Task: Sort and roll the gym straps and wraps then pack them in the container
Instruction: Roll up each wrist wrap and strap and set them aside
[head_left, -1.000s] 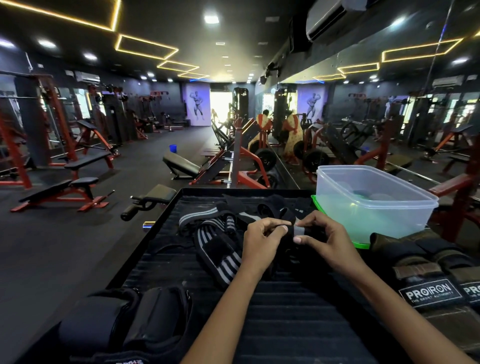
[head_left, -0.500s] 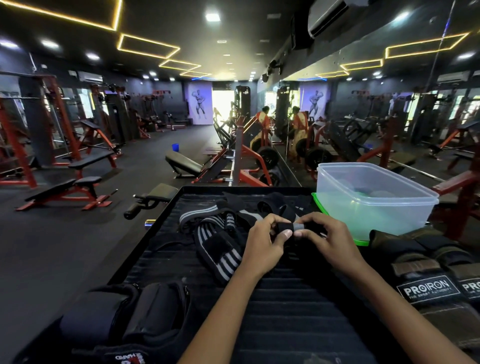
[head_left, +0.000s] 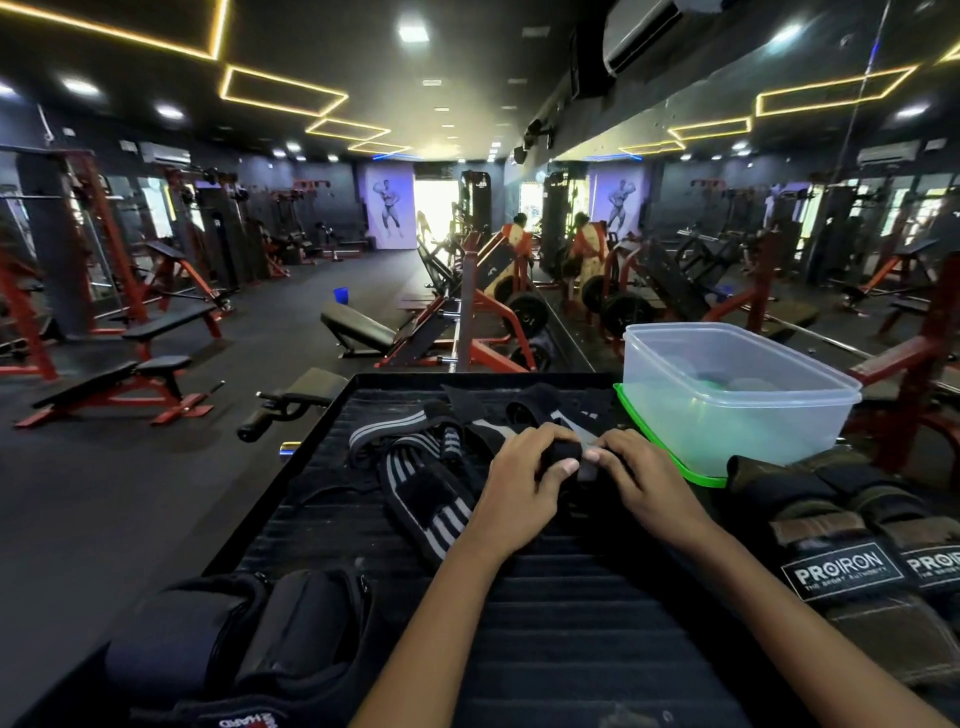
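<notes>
A small black strap (head_left: 563, 457) is being rolled between both hands near the far middle of the ribbed black table (head_left: 545, 623), its roll lying crosswise. The left hand (head_left: 524, 488) pinches one end and the right hand (head_left: 641, 486) the other. The clear container (head_left: 727, 395) stands just beyond, on the right-hand side, so the right hand is nearer. Striped wraps (head_left: 426, 488) lie loose to the left, and padded weights (head_left: 852, 545) crowd the right edge.

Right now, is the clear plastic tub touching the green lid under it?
Touching. The head view shows the clear tub sitting directly on the green lid, whose edge sticks out along the tub's near-left side with no gap.
</notes>
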